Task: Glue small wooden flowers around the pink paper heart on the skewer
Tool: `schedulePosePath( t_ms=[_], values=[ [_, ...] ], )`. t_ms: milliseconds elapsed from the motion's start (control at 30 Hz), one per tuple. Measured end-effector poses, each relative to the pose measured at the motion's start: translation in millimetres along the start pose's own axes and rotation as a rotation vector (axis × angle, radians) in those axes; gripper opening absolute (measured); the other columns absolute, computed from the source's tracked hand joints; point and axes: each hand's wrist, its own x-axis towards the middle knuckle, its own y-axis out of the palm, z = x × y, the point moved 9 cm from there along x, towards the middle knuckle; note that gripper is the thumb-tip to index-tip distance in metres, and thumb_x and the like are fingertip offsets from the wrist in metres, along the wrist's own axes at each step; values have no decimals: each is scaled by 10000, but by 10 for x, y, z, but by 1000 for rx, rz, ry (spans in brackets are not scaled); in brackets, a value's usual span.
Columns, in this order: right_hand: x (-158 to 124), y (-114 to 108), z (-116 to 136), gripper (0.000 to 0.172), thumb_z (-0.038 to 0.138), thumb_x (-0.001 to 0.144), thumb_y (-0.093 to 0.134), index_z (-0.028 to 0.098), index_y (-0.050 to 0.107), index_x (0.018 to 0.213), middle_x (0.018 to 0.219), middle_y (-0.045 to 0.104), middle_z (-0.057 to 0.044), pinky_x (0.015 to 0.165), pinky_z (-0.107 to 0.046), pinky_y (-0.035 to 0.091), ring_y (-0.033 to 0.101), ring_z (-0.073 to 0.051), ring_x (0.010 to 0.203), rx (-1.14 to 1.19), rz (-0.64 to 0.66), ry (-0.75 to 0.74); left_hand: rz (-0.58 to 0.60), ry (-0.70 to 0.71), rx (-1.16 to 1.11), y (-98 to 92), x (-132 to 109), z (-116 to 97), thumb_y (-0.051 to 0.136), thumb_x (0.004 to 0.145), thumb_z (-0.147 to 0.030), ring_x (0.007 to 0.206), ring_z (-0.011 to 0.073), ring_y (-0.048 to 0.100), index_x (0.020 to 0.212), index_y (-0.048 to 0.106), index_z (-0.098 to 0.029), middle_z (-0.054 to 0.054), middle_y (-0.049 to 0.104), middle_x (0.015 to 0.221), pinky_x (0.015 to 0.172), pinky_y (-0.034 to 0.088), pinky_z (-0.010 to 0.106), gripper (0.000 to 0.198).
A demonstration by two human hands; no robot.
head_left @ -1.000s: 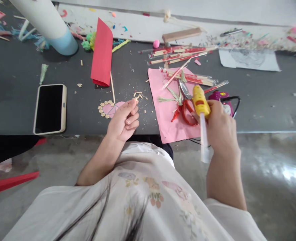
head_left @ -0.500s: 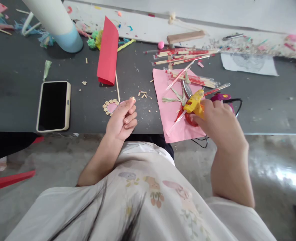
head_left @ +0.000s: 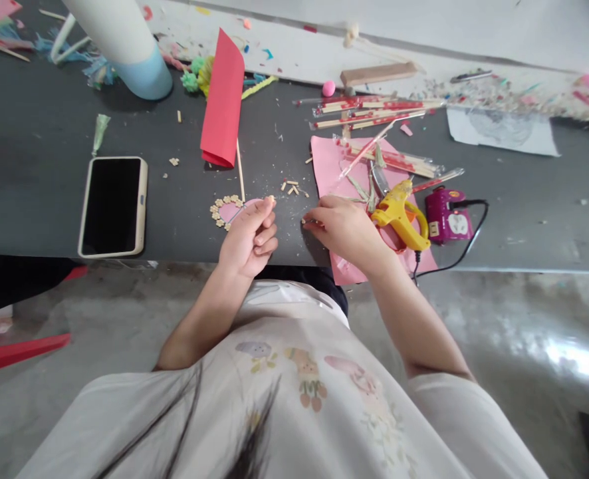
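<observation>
My left hand point(head_left: 248, 236) is curled at the dark table's near edge, pinching a tiny wooden piece point(head_left: 271, 198) between thumb and forefinger. Just beyond it lies a pink heart point(head_left: 229, 211) edged with small wooden bits. My right hand point(head_left: 342, 226) reaches left over the table, its fingertips pinched at a small wooden bit point(head_left: 305, 221). The yellow glue gun point(head_left: 399, 211) lies on the pink paper point(head_left: 330, 159) just right of that hand, beside red-handled scissors point(head_left: 399, 239).
A phone point(head_left: 114, 205) lies at the left. Folded red paper point(head_left: 223, 100), a thin skewer point(head_left: 240, 168), a white and blue tube point(head_left: 125, 43), bundles of sticks point(head_left: 374, 110), a magenta plug box point(head_left: 447, 214) and scattered wood bits point(head_left: 292, 188) cover the table point(head_left: 35, 166).
My right hand has set the yellow glue gun down on the pink paper and moved left to the small wooden bits. My left hand has kept its pinch.
</observation>
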Motion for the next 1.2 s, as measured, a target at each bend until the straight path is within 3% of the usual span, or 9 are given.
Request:
schedulePosePath(
  t_ms=[467,667,800,967,1200],
  values=[
    [139,104,44,179,120,861,527,119,699,908,894,673,-145,712,-339,380,598,-254,825,-57,75,-80,14,-10,-15,7,-2,5,756,827,-276,342,-36,286,771,529,-163,-111,422,574,295,193,85,260],
    [140,115,25,153,141,832,540,126,684,884,868,656,-132,732,-337,399,580,-245,816,-27,50,-93,13,-18,-11,22,-13,14,765,818,-275,343,-34,286,772,525,-167,-112,423,570,298,191,85,267],
    [94,-14,-49,124,147,811,558,141,677,844,798,617,-75,711,-310,411,554,-194,754,190,-57,-51,8,-24,-3,23,-7,29,768,812,-283,341,-36,292,777,527,-170,-113,419,569,299,188,85,269],
    [-2,-263,-121,62,155,750,633,183,665,794,678,513,26,606,-256,389,474,-115,622,608,-286,-40,26,-56,-5,69,-14,86,761,816,-275,335,-35,281,753,508,-168,-115,420,568,294,182,90,282],
    [-44,-389,-93,60,260,792,683,208,662,813,719,559,9,577,-263,415,474,-114,631,850,-495,-68,93,-117,-36,194,-101,181,738,830,-242,338,-34,282,740,506,-162,-108,421,572,298,193,85,261]
  ],
)
